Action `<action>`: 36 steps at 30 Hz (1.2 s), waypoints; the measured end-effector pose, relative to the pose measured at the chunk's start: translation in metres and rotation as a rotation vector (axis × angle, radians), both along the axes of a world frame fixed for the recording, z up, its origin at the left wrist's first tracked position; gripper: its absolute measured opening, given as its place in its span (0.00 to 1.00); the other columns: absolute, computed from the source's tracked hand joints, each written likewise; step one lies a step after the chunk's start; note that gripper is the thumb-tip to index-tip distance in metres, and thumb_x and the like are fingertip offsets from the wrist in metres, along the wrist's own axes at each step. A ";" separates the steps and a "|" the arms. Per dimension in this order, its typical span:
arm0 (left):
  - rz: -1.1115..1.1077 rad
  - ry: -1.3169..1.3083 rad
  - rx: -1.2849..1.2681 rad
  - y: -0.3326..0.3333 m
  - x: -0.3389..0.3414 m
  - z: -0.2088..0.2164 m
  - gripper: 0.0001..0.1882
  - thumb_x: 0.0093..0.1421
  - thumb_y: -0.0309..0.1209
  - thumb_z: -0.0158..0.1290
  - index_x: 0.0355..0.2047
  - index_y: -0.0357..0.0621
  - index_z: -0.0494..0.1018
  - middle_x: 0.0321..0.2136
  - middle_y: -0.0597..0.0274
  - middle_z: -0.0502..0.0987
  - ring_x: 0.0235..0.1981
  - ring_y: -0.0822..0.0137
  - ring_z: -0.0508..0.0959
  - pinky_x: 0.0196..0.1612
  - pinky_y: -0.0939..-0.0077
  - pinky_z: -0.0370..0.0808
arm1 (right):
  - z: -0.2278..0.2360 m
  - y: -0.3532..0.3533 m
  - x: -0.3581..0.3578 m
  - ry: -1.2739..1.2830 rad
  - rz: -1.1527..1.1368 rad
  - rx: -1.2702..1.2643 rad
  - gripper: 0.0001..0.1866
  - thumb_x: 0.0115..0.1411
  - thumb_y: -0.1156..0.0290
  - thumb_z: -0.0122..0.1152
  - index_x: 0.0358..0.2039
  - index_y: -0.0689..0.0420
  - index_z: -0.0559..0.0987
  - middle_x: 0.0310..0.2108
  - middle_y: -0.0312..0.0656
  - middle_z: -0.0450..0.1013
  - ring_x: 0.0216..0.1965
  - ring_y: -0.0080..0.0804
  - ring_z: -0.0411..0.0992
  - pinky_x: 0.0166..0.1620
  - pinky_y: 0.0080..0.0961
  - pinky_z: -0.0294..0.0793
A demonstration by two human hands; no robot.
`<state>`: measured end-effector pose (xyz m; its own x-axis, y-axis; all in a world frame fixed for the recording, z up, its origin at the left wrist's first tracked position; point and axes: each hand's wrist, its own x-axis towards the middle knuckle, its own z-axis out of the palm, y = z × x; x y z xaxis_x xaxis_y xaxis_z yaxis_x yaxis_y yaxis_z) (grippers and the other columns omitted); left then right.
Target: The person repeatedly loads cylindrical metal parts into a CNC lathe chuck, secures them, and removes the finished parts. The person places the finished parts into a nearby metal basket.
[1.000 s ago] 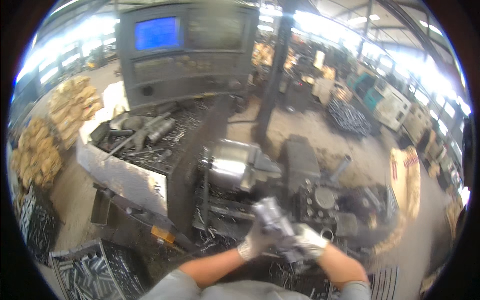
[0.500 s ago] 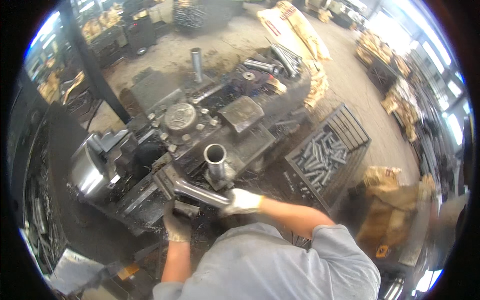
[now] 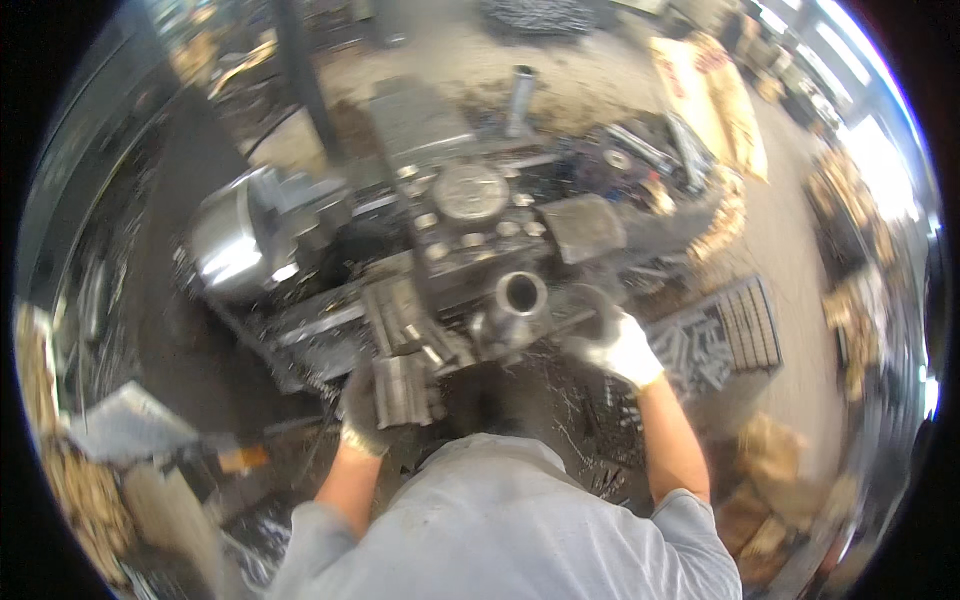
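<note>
My left hand (image 3: 362, 405), in a dirty dark glove, is closed round a grey grooved metal block (image 3: 402, 390) at the near edge of the machine. Just beyond it sits another grooved metal piece (image 3: 398, 312) on the machine. My right hand (image 3: 618, 350) wears a glove, white at the back and wrist and dark toward the fingers. It is to the right of an upright metal tube (image 3: 522, 295). Motion smears its fingers, so their grip is unclear.
A shiny round chuck (image 3: 235, 235) stands at the machine's left. Behind the tube is a bolted round-topped tool post (image 3: 470, 192). A wire-sided crate (image 3: 750, 325) with metal pieces is at right. Sacks (image 3: 725, 105) stand beyond the machine, and another upright tube (image 3: 520, 100) farther back.
My right hand has moved right and away from the shiny bar it was holding; that bar no longer shows clearly. My left hand still holds the block. The whole view has shifted.
</note>
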<state>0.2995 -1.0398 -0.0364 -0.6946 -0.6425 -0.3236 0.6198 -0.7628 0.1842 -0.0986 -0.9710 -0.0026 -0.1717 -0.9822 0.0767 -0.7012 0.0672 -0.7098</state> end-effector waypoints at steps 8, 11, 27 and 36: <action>0.052 -0.334 0.015 0.032 0.012 0.024 0.28 0.75 0.56 0.51 0.61 0.47 0.74 0.45 0.53 0.83 0.46 0.56 0.85 0.52 0.50 0.84 | 0.014 -0.055 0.146 0.164 0.635 -0.255 0.33 0.53 0.71 0.74 0.62 0.50 0.80 0.56 0.51 0.80 0.53 0.55 0.81 0.55 0.41 0.84; 0.148 -0.286 0.004 0.022 0.029 0.009 0.22 0.77 0.47 0.52 0.55 0.41 0.76 0.39 0.56 0.84 0.38 0.60 0.86 0.45 0.61 0.86 | -0.036 -0.068 0.203 0.424 0.555 -0.084 0.40 0.59 0.64 0.68 0.72 0.54 0.68 0.51 0.56 0.80 0.47 0.55 0.82 0.48 0.46 0.85; 0.343 -0.398 -0.467 -0.068 0.009 -0.006 0.35 0.78 0.55 0.43 0.71 0.40 0.65 0.64 0.53 0.76 0.65 0.59 0.75 0.70 0.57 0.70 | 0.023 -0.135 0.240 -0.720 0.305 0.539 0.43 0.47 0.63 0.85 0.60 0.66 0.75 0.45 0.45 0.82 0.44 0.31 0.80 0.51 0.30 0.82; 0.528 -1.567 -1.032 -0.118 0.000 0.005 0.24 0.66 0.26 0.62 0.62 0.38 0.74 0.51 0.46 0.82 0.51 0.58 0.83 0.59 0.65 0.78 | 0.192 -0.293 0.166 0.639 0.749 -0.311 0.37 0.49 0.61 0.73 0.61 0.57 0.74 0.40 0.53 0.83 0.39 0.53 0.85 0.41 0.45 0.86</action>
